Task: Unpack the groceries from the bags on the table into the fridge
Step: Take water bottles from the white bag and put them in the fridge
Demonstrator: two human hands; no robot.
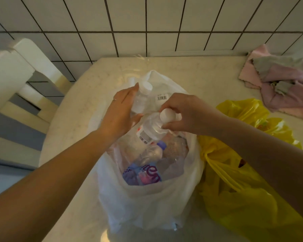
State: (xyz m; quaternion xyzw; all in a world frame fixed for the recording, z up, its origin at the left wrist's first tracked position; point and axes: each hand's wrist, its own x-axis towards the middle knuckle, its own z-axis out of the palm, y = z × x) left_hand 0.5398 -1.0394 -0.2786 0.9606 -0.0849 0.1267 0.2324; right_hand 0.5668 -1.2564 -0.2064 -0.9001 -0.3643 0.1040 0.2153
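Note:
A white plastic bag (147, 203) stands open on the table (73, 137), holding several clear bottles. My right hand (187, 116) grips the white cap and neck of one clear bottle (150, 130) raised at the bag's mouth. My left hand (119, 114) has straight fingers laid against a second white-capped bottle (143, 91) at the far side of the bag. Lower in the bag lies a bottle with a blue-purple label (143, 173). A yellow plastic bag (238, 189) lies to the right, its contents mostly hidden.
A pile of pink and grey cloths (283, 84) lies at the table's far right. A tiled wall (147, 32) runs behind the table. On the left is a white chair back (9, 70) over a striped floor.

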